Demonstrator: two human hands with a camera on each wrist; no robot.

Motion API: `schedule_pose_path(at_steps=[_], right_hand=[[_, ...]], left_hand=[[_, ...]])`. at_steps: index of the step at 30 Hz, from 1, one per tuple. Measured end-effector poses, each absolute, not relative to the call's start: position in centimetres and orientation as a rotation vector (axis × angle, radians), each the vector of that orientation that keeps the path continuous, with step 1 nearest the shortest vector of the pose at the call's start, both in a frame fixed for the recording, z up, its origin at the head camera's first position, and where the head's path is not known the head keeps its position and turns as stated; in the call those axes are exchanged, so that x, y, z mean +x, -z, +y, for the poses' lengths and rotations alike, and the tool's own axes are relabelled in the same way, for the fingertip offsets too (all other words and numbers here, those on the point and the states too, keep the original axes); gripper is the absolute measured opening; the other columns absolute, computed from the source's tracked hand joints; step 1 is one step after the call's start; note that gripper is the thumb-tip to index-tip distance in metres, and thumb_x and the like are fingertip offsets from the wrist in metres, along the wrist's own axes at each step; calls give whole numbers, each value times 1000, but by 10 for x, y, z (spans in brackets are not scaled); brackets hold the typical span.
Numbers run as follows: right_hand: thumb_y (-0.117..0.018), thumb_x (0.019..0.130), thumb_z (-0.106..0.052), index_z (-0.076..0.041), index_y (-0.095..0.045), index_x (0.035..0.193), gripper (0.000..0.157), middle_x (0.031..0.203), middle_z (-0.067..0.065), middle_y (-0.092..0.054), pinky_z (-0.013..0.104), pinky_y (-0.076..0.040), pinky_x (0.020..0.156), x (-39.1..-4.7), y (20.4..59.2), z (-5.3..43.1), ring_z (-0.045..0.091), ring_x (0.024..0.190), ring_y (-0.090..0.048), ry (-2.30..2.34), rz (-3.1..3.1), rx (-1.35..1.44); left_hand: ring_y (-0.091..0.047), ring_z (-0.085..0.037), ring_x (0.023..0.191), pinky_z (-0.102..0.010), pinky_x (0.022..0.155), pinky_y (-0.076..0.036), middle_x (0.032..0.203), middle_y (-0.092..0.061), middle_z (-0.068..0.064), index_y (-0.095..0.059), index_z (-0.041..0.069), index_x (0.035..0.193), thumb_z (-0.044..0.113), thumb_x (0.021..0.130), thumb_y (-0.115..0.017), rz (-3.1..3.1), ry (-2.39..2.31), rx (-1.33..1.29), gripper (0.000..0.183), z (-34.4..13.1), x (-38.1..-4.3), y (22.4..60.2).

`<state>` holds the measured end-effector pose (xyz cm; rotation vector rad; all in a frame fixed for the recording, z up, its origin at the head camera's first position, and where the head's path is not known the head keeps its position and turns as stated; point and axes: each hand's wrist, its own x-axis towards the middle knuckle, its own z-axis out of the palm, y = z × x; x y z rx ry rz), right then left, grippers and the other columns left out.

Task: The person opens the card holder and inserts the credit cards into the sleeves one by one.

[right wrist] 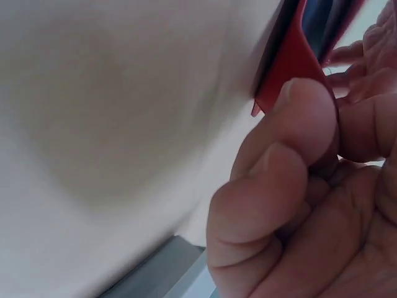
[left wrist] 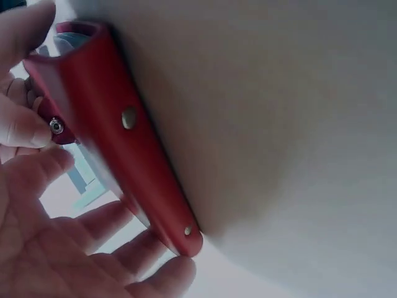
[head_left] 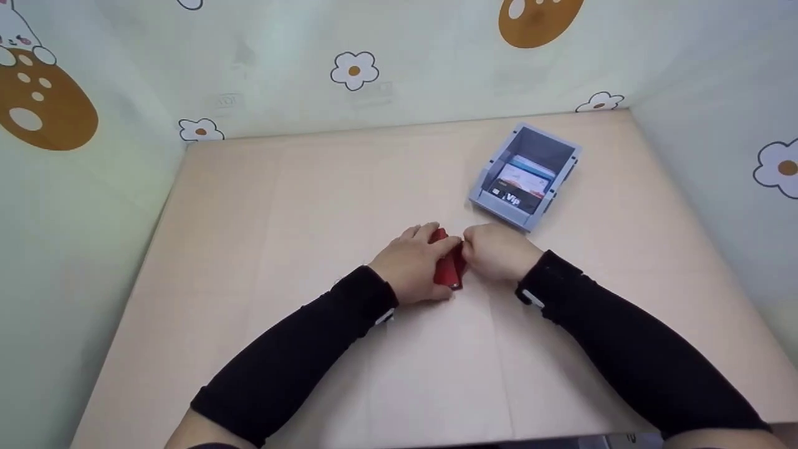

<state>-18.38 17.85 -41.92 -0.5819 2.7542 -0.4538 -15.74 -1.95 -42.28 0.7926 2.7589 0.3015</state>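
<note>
A red leather card wallet [head_left: 446, 272] is on the table between both hands. Metal studs and an open top edge show on the wallet [left wrist: 133, 155] in the left wrist view, with something greyish inside its opening. My left hand [head_left: 408, 262] spans the wallet and grips it from the left, thumb near its closer end. On the other side, my right hand [head_left: 502, 252] pinches the wallet's right edge between thumb and curled fingers. From the right wrist, those fingers [right wrist: 267, 180] cover part of the red leather [right wrist: 294, 71]. A small metal snap [left wrist: 56, 126] shows beside the fingertips.
A grey plastic bin [head_left: 505, 212] stands beyond the right hand, with several cards [head_left: 522, 184] inside, one marked "Vip". The pale table [head_left: 299, 206] meets patterned walls at the back and on both sides.
</note>
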Motion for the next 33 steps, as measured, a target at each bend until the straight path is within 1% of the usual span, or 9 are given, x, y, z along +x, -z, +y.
schedule_pose_path(at_steps=[5, 15, 18, 20, 22, 24, 27, 30, 33], right_hand=[[-50, 103, -17, -7, -63, 83, 26, 72, 8, -59, 42, -50, 70, -182, 421, 185, 26, 70, -57, 451, 2788, -563], [-50, 102, -17, -7, -63, 82, 26, 70, 7, -56, 38, -46, 67, -181, 419, 198, 26, 69, -56, 475, 2799, -494], [-50, 102, -18, -7, -64, 83, 27, 70, 7, -56, 38, -46, 68, -181, 419, 197, 27, 69, -57, 470, 2802, -488], [-50, 102, -18, -6, -65, 83, 27, 71, 8, -57, 39, -47, 68, -180, 419, 196, 27, 70, -58, 461, 2804, -499], [-50, 102, -18, -6, -65, 83, 27, 71, 8, -58, 41, -48, 69, -180, 419, 195, 27, 70, -58, 457, 2803, -510], [-50, 103, -17, -6, -65, 83, 27, 71, 8, -59, 41, -49, 70, -179, 420, 193, 27, 70, -58, 456, 2804, -519], [-51, 103, -17, -7, -65, 82, 27, 71, 7, -58, 40, -47, 69, -178, 419, 192, 27, 70, -57, 469, 2802, -520], [-51, 102, -18, -7, -64, 82, 27, 71, 7, -58, 39, -45, 67, -179, 419, 191, 26, 70, -56, 486, 2801, -515], [-51, 102, -18, -7, -64, 82, 26, 72, 7, -59, 39, -45, 67, -180, 417, 191, 27, 70, -57, 489, 2802, -511]], left_hand=[[-44, -35, 147, -44, 110, -53, 168, -31, -15, -48, 20, 154, 46, 87, -79, 2754, -480, 757, 77, -28, -156, 418], [-51, -31, 143, -37, 112, -50, 171, -28, -11, -52, 15, 131, 41, 83, -85, 2764, -711, 810, 64, -54, -159, 412], [-41, -31, 152, -37, 122, -39, 172, -28, -9, -54, 12, 129, 36, 82, -85, 2803, -631, 878, 62, -58, -160, 414], [-35, -31, 154, -40, 128, -31, 169, -35, -8, -54, 11, 136, 32, 83, -82, 2833, -544, 969, 64, -58, -161, 416], [-34, -31, 154, -45, 129, -26, 162, -42, -9, -50, 15, 150, 30, 83, -79, 2852, -456, 1051, 74, -56, -162, 418], [-37, -32, 149, -49, 127, -28, 156, -46, -9, -42, 25, 160, 29, 84, -77, 2851, -383, 1095, 83, -53, -163, 419], [-37, -32, 145, -52, 122, -30, 153, -45, -8, -38, 43, 161, 33, 85, -76, 2840, -275, 1086, 86, -46, -163, 418], [-36, -33, 143, -52, 120, -28, 153, -43, -8, -46, 47, 156, 43, 84, -77, 2831, -196, 1059, 79, -37, -163, 416], [-36, -33, 141, -53, 119, -29, 150, -44, -8, -54, 42, 151, 56, 81, -80, 2840, -154, 1042, 76, -28, -163, 414]])
